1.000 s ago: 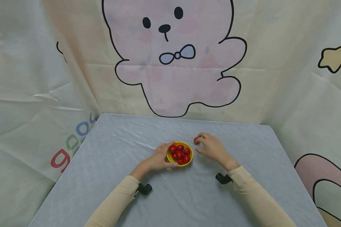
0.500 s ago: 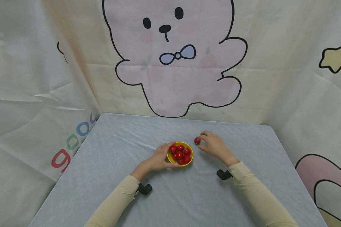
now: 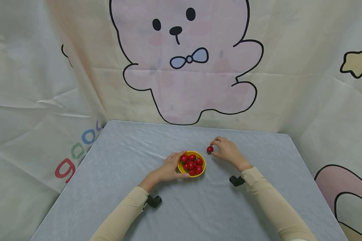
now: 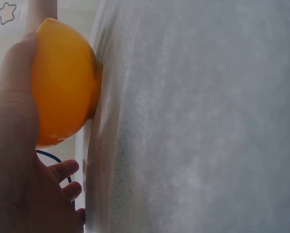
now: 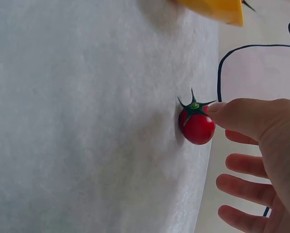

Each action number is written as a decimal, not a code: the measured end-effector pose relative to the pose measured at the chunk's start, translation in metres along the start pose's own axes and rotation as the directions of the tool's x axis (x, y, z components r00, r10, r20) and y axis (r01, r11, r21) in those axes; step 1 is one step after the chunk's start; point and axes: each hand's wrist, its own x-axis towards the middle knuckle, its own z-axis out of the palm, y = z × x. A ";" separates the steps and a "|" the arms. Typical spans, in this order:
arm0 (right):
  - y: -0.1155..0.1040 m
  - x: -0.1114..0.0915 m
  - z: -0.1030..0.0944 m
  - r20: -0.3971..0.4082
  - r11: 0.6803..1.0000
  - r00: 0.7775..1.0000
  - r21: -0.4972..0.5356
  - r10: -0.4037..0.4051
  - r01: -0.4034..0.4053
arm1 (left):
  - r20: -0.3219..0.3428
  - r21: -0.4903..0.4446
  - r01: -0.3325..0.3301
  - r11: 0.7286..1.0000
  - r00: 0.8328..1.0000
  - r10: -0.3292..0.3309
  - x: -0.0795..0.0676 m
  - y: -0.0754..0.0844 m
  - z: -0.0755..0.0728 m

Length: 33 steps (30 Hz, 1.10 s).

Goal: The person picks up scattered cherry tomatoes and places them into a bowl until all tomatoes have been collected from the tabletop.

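Observation:
In the head view, a yellow bowl [image 3: 179,168] holds several red cherry tomatoes [image 3: 191,165]. My left hand [image 3: 168,168] grips the bowl from its left side, thumb by the near rim and fingers by the far rim. The left wrist view shows the bowl's outer wall [image 4: 64,85] against that hand. To the right of the bowl, a single cherry tomato [image 5: 198,125] with a green stem sits on the table. My right hand [image 3: 229,153] is just beside it, fingers parted; the thumb tip overlaps the tomato's edge in the right wrist view, and contact is hard to tell.
A grey cloth covers the table [image 3: 132,144]. Behind it hangs a cream curtain [image 3: 277,97] printed with a pink bear, and similar cloth closes off both sides. Each wrist carries a small black camera mount [image 3: 154,201].
The right hand's fingers have shifted off the single tomato, which was partly covered a second ago and now shows almost whole. My left hand and the bowl have stayed put.

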 end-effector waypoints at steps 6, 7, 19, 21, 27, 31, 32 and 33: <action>0.003 0.004 0.004 0.025 1.000 1.000 0.006 0.019 -0.019 | -0.004 -0.008 -0.007 1.000 1.000 0.007 -0.001 0.000 -0.001; 0.003 0.004 0.005 0.031 1.000 0.999 0.008 0.021 -0.022 | -0.004 -0.009 -0.008 1.000 1.000 0.008 -0.001 0.000 -0.001; 0.008 0.009 0.016 0.065 0.998 0.996 0.014 0.054 -0.055 | 0.004 -0.007 -0.007 1.000 1.000 0.007 -0.001 0.000 -0.001; 0.009 0.010 0.017 0.065 0.998 0.996 0.018 0.055 -0.056 | 0.005 -0.007 -0.006 1.000 1.000 0.006 0.000 0.000 -0.001; 0.009 0.012 0.020 0.061 0.998 0.997 0.029 0.053 -0.055 | 0.005 -0.007 0.000 1.000 1.000 0.000 0.000 -0.001 0.000; 0.009 0.013 0.021 0.048 0.998 0.998 0.043 0.050 -0.052 | 0.007 -0.006 0.010 1.000 1.000 -0.010 0.000 -0.001 0.000; 0.009 0.013 0.021 0.045 0.998 0.998 0.044 0.049 -0.051 | 0.008 -0.005 0.011 1.000 1.000 -0.011 0.000 -0.002 0.000; 0.009 0.013 0.022 0.043 0.998 0.998 0.044 0.047 -0.049 | 0.008 -0.004 0.012 1.000 1.000 -0.012 0.000 -0.002 0.000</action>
